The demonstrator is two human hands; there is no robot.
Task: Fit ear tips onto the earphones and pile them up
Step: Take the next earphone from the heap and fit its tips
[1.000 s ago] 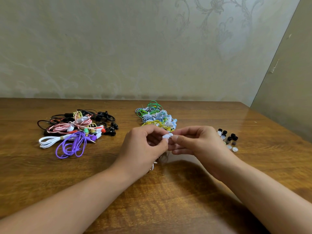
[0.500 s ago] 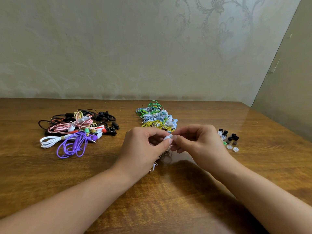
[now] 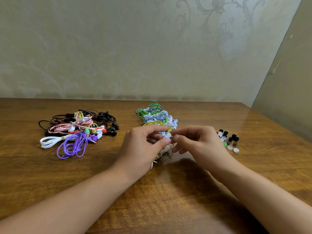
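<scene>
Left hand (image 3: 143, 146): mine, bare, no glove, ring or watch on it.
Right hand (image 3: 197, 142): mine, bare too, nothing worn.
Fingernails: short, plain, unpainted where I see them.
Wrists: both uncovered.
Forearms: both bare up to the lower edge of view, no sleeve showing.

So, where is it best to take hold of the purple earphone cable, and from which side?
Probably pinch the purple earphone cable from above at its bunched upper end near the plug, where the strands gather; the lower loops splay flat and loose on the table.
</scene>
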